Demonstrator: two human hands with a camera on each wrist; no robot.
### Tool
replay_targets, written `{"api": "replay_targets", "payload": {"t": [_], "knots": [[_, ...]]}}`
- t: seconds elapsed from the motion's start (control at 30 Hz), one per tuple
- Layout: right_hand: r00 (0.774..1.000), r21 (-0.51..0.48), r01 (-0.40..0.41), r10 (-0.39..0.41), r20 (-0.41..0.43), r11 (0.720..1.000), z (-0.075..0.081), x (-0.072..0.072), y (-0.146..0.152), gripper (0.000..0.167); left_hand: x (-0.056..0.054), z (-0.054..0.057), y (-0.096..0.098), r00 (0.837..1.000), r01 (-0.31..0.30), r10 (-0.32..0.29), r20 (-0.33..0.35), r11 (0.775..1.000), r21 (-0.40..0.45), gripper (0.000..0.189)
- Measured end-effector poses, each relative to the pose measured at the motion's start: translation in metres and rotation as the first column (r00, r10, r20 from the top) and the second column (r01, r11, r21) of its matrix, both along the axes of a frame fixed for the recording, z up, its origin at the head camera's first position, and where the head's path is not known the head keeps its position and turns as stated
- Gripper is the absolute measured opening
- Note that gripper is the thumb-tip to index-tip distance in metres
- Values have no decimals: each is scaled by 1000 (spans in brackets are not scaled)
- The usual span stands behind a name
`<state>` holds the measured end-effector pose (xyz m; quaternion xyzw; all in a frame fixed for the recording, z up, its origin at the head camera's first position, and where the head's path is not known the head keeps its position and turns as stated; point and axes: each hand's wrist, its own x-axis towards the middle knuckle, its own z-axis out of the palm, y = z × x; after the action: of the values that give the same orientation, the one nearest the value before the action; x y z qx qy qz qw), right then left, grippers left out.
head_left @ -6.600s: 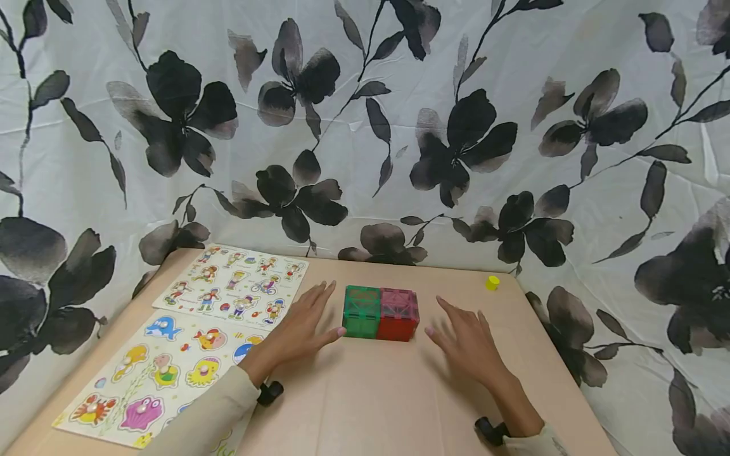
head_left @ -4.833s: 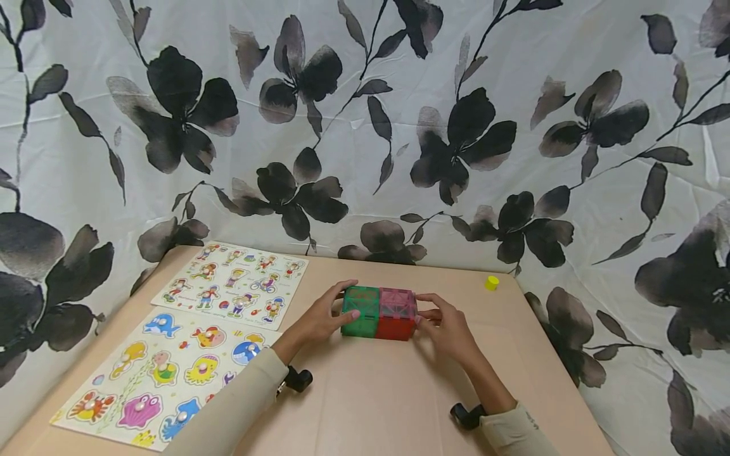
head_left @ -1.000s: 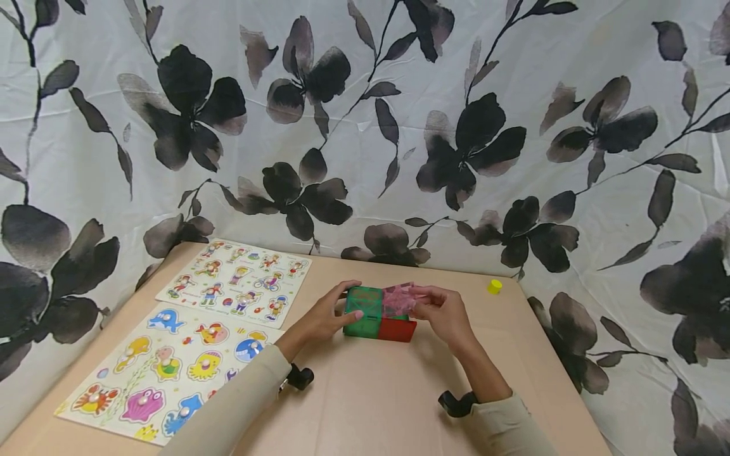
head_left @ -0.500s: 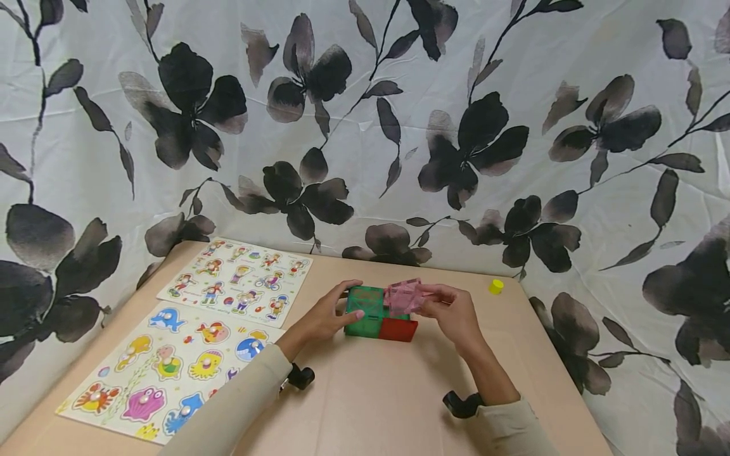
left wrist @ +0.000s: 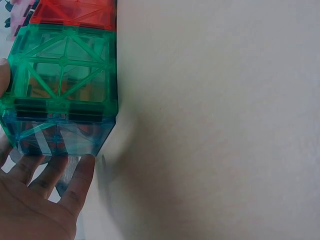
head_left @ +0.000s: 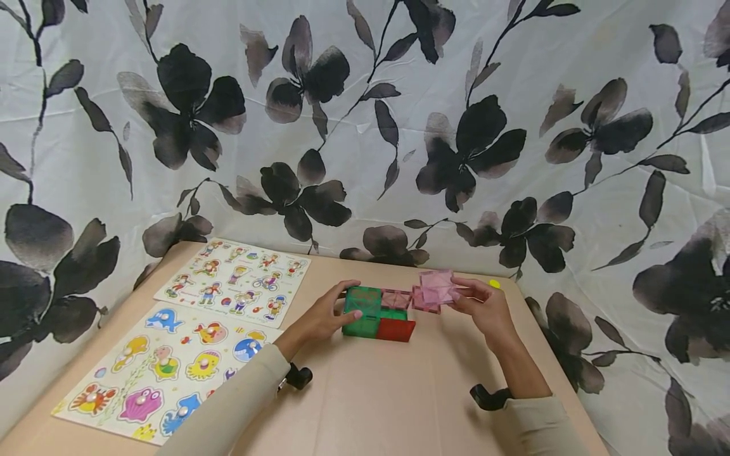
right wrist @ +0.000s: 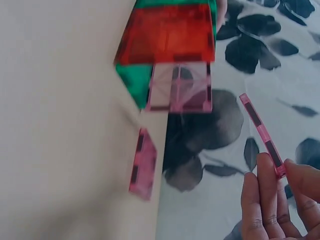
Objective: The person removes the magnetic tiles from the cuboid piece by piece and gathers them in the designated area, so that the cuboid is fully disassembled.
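Note:
A small box of clear magnetic tiles stands on the table; its left part is a green tile cube (head_left: 363, 310), with a blue side in the left wrist view. My left hand (head_left: 316, 323) grips this cube, thumb at the front and fingers at the left side. On the right half, a red tile (head_left: 395, 330) leans outward at the front and a pink tile (head_left: 396, 299) is at the back; the top is uncovered. My right hand (head_left: 485, 307) pinches one pink tile (right wrist: 262, 135) by its edge, raised right of the box. Lower, another pink tile (right wrist: 143, 165) appears blurred, apart from the fingers.
Two picture puzzle boards lie on the left: one with sea animals (head_left: 116, 415), one with children (head_left: 191, 299) behind it. A small yellow cap (head_left: 494, 284) sits near the far right corner, partly behind my right hand. A floral cloth (head_left: 388, 158) hangs behind the table.
My right hand has pulled pink tiles off the top and right side of the box and moved right; two now show separately. The red tile has tilted outward. The left hand keeps its grip.

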<state>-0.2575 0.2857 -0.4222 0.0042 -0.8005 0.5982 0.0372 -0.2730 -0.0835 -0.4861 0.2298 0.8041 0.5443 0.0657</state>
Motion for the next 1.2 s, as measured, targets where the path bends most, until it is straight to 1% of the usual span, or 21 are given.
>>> {"api": "replay_targets", "payload": {"t": [0.2, 0.5, 0.57, 0.67, 0.8, 1.0, 1.07, 1.2], "knots": [[1000, -17, 11, -11, 19, 1000, -4, -7, 24, 46, 0, -2, 0, 1000, 1, -1, -2, 1000, -5, 68], [998, -28, 38, -37, 51, 999, -19, -21, 54, 49, 1, -2, 0, 1000, 2, -2, 8, 1000, 2, 69], [997, -45, 48, -45, 67, 998, -21, -23, 59, 50, 1, -2, 0, 1000, 2, -2, 8, 1000, 2, 68], [992, -76, 67, -58, 111, 995, -25, -28, 65, 51, 0, -2, 0, 1000, 3, -3, 3, 1000, 4, 68], [982, -79, 92, -77, 173, 993, -32, -34, 72, 51, -1, -3, 0, 1000, 7, -7, -3, 1000, 8, 68], [970, -82, 95, -74, 230, 992, -44, -43, 81, 53, -2, -3, 0, 1000, 8, -8, -3, 1000, 14, 67], [966, -70, 99, -78, 248, 993, -49, -46, 84, 52, -2, -3, 0, 1000, 9, -9, -4, 1000, 14, 67], [954, -16, 115, -106, 282, 993, -56, -49, 87, 48, -1, 0, 0, 1000, 7, -7, -2, 1000, 7, 67]]}}
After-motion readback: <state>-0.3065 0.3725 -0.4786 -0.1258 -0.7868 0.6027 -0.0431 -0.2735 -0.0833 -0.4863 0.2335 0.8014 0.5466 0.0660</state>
